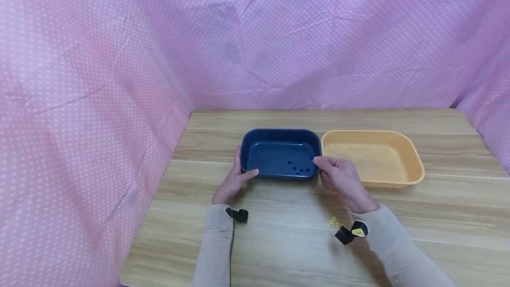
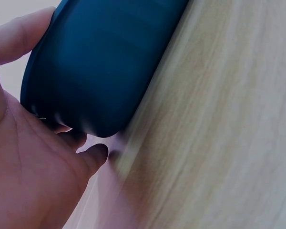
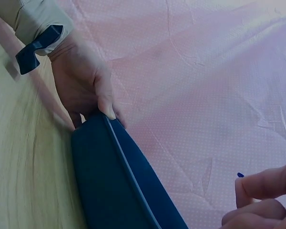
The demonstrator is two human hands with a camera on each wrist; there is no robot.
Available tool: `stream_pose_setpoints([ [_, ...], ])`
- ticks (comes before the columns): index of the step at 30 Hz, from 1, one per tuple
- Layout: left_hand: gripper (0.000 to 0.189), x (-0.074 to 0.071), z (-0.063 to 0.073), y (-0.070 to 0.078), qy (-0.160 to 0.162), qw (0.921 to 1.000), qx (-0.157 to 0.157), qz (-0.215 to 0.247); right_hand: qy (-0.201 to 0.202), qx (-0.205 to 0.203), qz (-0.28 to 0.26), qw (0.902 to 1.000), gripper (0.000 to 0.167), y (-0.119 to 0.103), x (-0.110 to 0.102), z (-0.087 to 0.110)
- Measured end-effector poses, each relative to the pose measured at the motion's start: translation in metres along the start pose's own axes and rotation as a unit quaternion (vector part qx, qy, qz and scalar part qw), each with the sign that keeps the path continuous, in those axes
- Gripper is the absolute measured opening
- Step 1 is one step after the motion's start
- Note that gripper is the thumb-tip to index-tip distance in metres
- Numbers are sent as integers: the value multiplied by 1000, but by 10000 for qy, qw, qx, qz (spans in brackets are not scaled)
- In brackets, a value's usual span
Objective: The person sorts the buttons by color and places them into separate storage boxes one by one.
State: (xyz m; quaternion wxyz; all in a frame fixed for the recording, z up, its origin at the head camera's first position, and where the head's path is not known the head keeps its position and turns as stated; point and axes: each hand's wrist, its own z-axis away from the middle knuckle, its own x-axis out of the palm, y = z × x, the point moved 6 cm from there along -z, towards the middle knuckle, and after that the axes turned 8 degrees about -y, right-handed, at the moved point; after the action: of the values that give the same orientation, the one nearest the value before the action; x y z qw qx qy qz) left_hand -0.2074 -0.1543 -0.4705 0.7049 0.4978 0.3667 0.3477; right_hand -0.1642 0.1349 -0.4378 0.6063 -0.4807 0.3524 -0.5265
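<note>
A dark blue tray (image 1: 267, 156) stands on the table with several small blue pieces (image 1: 301, 170) lying near its front right corner. My left hand (image 1: 232, 184) grips its left end, thumb over the rim and fingers around the outside, as the left wrist view shows up close. Over the tray's right end, my right hand (image 1: 343, 180) pinches a small blue piece (image 3: 240, 175) between thumb and forefinger. In the right wrist view this piece pokes out at the fingertips; the rest of it is hidden.
A yellow tray (image 1: 412, 163) stands right beside the blue one. Several small yellow rings (image 1: 332, 222) lie on the wooden table (image 1: 279, 242) by my right wrist, partly covered by the wrist strap. Pink dotted cloth (image 1: 299, 48) hangs behind the table and at both sides.
</note>
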Motion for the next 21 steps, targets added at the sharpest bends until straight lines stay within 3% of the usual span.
stream_pose_setpoints([
  [12,104,-1,1,1,-1,10000,-30,95,-42,-51,-302,9995,42,-1,1,-4],
  [21,100,-5,-13,-25,196,9997,103,35,70,30,-337,9994,41,-2,2,-6],
])
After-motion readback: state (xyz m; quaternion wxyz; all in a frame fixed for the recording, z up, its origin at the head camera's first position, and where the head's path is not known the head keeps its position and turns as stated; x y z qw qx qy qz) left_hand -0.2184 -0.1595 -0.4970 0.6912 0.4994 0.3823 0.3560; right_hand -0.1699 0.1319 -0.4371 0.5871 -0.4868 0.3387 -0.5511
